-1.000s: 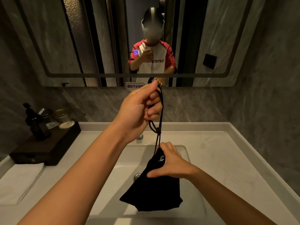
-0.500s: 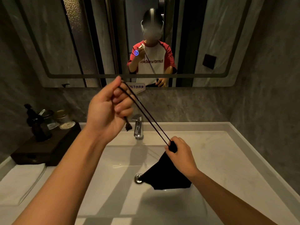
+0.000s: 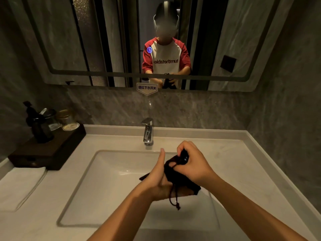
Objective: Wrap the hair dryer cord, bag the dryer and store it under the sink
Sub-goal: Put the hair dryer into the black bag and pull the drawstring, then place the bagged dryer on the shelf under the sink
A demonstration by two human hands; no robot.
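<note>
Over the sink (image 3: 97, 173), our left hand (image 3: 157, 184) cradles the soft black bag (image 3: 175, 174) underneath; our right hand (image 3: 192, 164) pinches its gathered neck, both grips closed. Limp, light cloth: we judge the neck, above the dangling drawstring (image 3: 174, 199), the best hold.

hands (image 3: 175, 171) grip black bag (image 3: 180, 181) | over sink (image 3: 83, 185) (drawstring (image 3: 174, 199) dangling)

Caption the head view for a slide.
Both hands, left and right, grip a black drawstring bag above the sink.
</note>
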